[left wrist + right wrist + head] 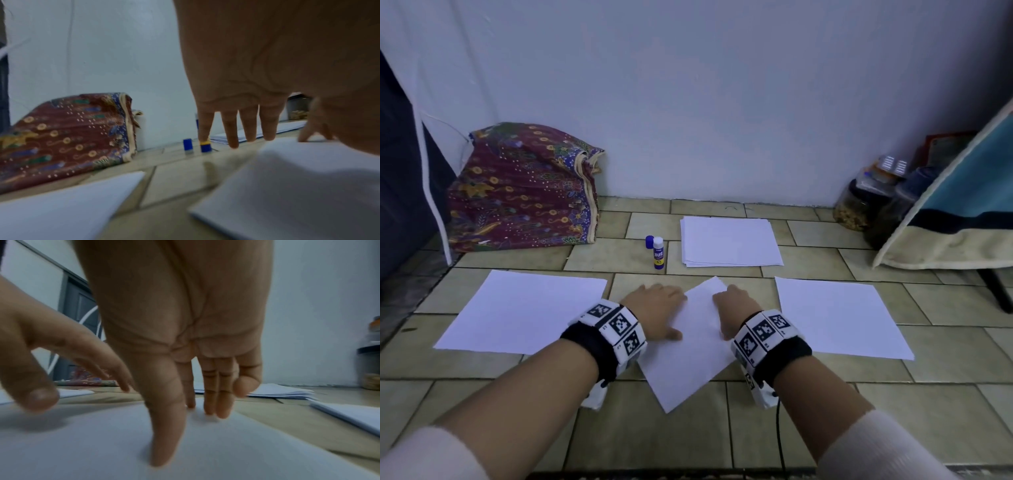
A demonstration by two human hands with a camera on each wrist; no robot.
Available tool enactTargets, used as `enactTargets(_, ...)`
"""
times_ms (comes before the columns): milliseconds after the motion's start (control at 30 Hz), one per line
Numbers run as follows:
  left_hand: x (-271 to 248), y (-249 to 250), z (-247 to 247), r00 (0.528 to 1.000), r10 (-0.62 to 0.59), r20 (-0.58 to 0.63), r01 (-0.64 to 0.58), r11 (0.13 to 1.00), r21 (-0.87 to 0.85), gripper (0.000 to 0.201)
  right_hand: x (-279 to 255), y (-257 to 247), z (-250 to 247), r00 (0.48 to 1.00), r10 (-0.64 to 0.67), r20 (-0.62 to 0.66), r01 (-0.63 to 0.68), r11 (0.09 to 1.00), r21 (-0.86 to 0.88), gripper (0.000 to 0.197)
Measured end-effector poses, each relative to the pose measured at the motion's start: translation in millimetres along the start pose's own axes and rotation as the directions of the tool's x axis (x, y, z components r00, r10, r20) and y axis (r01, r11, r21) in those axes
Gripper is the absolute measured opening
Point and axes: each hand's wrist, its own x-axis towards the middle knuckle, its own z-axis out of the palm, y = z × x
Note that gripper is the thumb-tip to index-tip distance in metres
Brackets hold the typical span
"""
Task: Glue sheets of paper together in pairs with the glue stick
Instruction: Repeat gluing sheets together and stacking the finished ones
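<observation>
Your left hand (657, 310) and right hand (736, 308) press flat, fingers straight, on the skewed middle sheet (688, 359); the uncapped glue stick (658, 253) stands beyond, nearer your left.

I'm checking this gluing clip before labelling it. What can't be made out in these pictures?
- Glue stick label: too small in the head view; the left hand covers its upper part in the left wrist view.
- Middle paper: one sheet or a glued pair, unclear.
- Jars: contents blurred, partly behind hanging cloth.
</observation>
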Motion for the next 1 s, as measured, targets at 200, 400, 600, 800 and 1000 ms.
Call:
enactTargets(200,-10,4,-4,1.000,0.008,-0.015,-0.009,0.999,-0.034,0.034,-6,-22,1,0.999,0.021,-0.041,-0.019,0.999,0.050,0.047)
enactTargets(400,-9,-6,12,0.990,-0.128,-0.060,0.121,0.988,-0.098,0.076,0,-39,4,0.979,-0.203,-0.019,0.204,0.978,0.051,0.067)
enactTargets(600,-3,-11,22,0.976,-0.189,0.106,0.196,0.978,-0.071,0.102,5,-59,1,0.954,-0.301,-0.009,0.300,0.953,-0.031,0.074)
enactTargets(800,-4,-13,24,0.969,-0.210,0.130,0.200,0.976,0.089,0.098,5,-27,-7,0.962,-0.262,0.074,0.258,0.965,0.053,0.081)
enactTargets(1000,-6,-12,22,0.961,-0.228,0.160,0.211,0.971,0.114,0.097,9,21,-10,0.991,-0.117,0.060,0.109,0.987,0.117,0.085)
